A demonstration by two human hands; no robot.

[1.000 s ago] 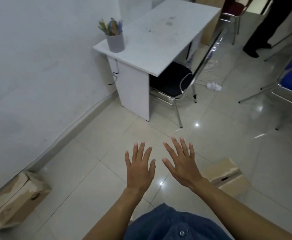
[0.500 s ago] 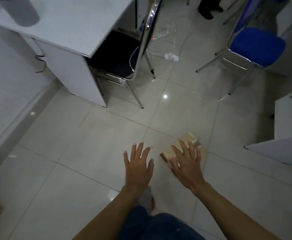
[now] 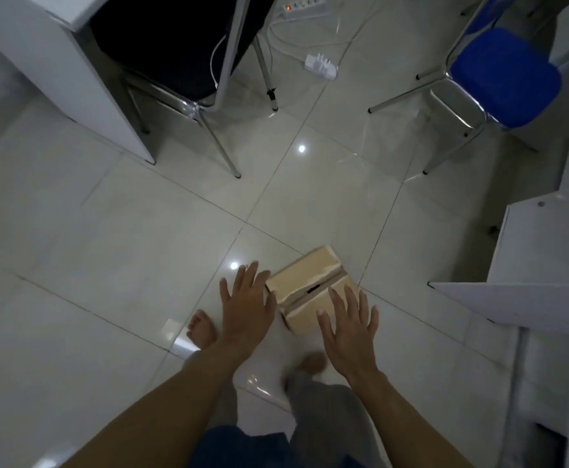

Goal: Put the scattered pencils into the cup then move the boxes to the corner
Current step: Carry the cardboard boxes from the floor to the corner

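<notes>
Glossy tiled floor [image 3: 107, 251] (chairs [image 3: 502, 76] beyond) under cardboard box [image 3: 306, 282].

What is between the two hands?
In the head view, a cardboard box lies between the left hand and the right hand. Whether either hand touches it cannot be told.

box [image 3: 306, 271] partly hidden by right hand [image 3: 350, 336]
</notes>
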